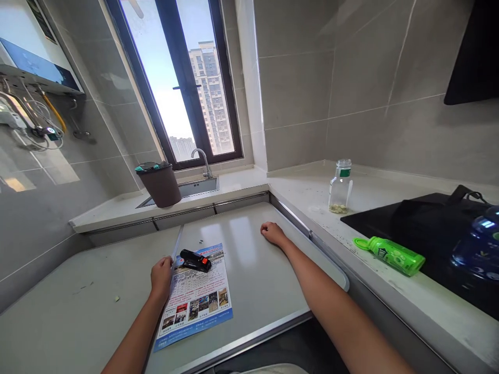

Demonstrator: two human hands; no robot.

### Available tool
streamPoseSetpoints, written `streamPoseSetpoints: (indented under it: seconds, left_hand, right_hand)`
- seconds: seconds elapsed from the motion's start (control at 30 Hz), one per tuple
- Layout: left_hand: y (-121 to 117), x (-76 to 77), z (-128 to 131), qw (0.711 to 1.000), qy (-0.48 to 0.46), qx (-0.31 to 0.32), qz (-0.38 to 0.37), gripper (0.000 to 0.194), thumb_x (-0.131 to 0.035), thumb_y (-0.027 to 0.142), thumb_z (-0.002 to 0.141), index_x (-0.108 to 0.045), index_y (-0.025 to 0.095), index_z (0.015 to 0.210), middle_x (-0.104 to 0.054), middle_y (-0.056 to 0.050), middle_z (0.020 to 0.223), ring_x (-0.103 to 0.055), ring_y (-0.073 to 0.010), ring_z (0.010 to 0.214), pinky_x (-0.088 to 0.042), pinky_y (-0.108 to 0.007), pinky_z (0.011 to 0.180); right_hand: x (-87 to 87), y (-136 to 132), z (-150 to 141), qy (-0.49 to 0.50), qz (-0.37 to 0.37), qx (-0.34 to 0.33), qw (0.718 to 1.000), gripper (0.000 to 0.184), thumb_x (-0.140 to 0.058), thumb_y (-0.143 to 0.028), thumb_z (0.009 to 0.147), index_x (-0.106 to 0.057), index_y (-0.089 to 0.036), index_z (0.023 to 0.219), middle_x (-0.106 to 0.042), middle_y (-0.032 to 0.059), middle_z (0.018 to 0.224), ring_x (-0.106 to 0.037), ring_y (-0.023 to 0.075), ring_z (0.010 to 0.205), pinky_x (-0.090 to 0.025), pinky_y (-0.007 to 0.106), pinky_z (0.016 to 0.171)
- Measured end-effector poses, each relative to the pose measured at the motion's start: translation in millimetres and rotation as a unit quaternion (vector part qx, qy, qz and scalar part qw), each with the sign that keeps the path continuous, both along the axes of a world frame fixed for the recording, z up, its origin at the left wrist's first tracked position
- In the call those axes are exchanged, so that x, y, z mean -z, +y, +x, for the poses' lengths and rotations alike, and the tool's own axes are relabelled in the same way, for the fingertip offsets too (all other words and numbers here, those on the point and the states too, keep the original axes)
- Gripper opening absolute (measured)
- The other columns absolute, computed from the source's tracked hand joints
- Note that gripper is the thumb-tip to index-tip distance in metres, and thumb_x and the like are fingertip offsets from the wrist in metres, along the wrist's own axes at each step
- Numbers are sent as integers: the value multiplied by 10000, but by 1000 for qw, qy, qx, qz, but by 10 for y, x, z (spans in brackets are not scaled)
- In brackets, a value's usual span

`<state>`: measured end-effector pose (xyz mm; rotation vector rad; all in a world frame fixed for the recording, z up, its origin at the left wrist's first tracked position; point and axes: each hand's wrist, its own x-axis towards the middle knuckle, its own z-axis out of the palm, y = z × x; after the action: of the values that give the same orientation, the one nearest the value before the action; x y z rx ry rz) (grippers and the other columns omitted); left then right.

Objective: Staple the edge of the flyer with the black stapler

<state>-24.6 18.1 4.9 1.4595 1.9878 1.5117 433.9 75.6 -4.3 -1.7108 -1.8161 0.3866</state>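
Note:
A printed flyer (pixel 202 291) with blue borders and small photos lies on the pale panel in front of me. On its upper part rests a black stapler-like tool (pixel 195 261) with an orange-red piece at one end; neither hand touches it. My left hand (pixel 160 278) is closed beside the flyer's left edge, its fingers curled, with no object seen in it. My right hand (pixel 273 233) rests in a loose fist on the panel, to the right of and beyond the flyer. A tiny metallic bit (pixel 200 241) lies just above the flyer.
A glass jar (pixel 340 189) and a green bottle (pixel 397 254) are on the right counter, near a black cooktop (pixel 374 221) and a dark blue container (pixel 477 244). A brown bin (pixel 159 186) stands by the sink (pixel 198 187). The panel's metal edge (pixel 249 340) is nearest me.

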Motion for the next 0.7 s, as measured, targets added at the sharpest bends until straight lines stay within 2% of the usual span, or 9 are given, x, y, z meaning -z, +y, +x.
streamPoseSetpoints:
  seconds: [0.13, 0.43, 0.7]
  left_hand:
    - [-14, -5, 22, 999, -18, 27, -2, 270, -480, 409, 760, -463, 214, 574, -432, 15, 562, -422, -170, 631, -294, -292, 589]
    - [-4, 21, 38, 999, -27, 27, 7, 274, -485, 431, 749, -523, 207, 596, -516, -6, 591, -482, -190, 658, -333, -297, 614]
    - [7, 35, 49, 999, -17, 29, 3, 294, -484, 439, 775, -526, 212, 593, -497, -3, 563, -481, -191, 623, -333, -297, 601]
  right_hand:
    - [28, 17, 5, -4, 2, -1, 1000, 249, -540, -138, 834, -773, -219, 871, -759, 28, 985, -645, 163, 878, -392, 233, 745]
    - [12, -10, -2, -19, 2, -2, 1000, 250, -540, -128, 836, -772, -212, 878, -757, 27, 989, -650, 158, 887, -402, 224, 752]
    - [29, 0, -40, -45, -1, 15, 999, 232, -546, -133, 866, -763, -214, 881, -751, 34, 988, -641, 168, 897, -376, 240, 745]
